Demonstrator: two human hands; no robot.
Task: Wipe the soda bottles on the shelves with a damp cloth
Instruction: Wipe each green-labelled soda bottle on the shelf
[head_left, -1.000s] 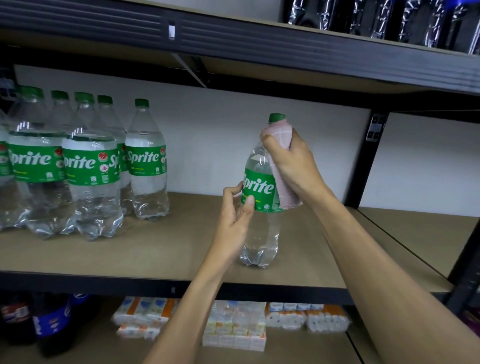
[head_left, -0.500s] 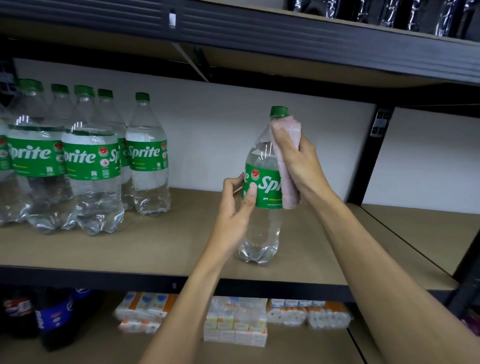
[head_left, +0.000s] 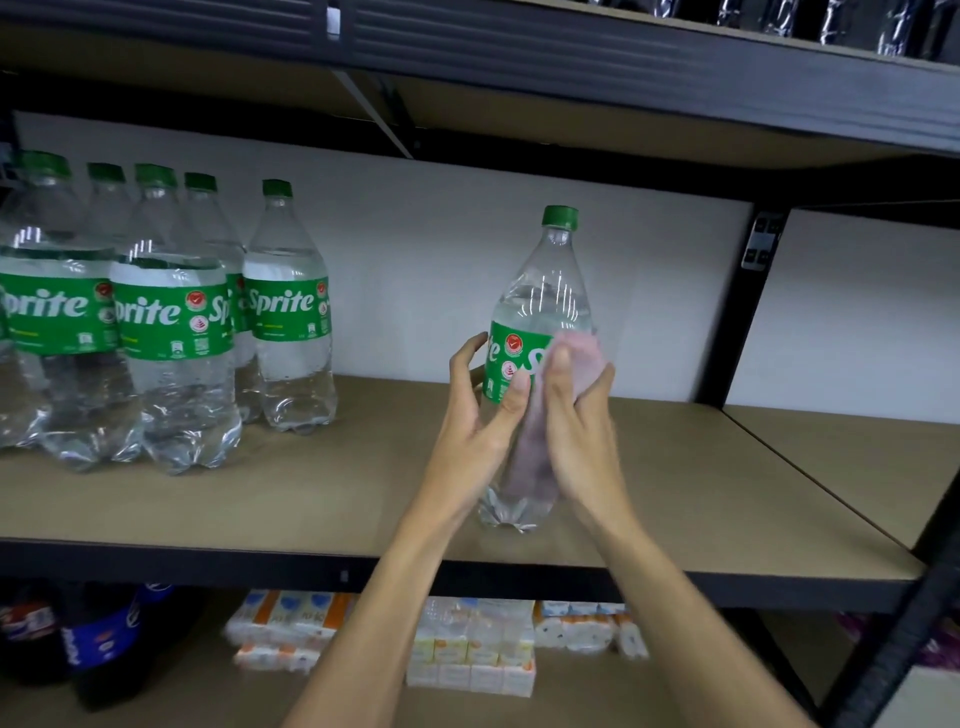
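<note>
Head view: a clear plastic Sprite bottle with green cap and label stands upright on the tan board shelf; the left hand curls its grip round the label's left side; the right hand holds a pale pink cloth, blurred, pressed against the bottle's right side.

The green labels of the bottles at left read "Sprite"; the lone bottle shows only "S".
</note>
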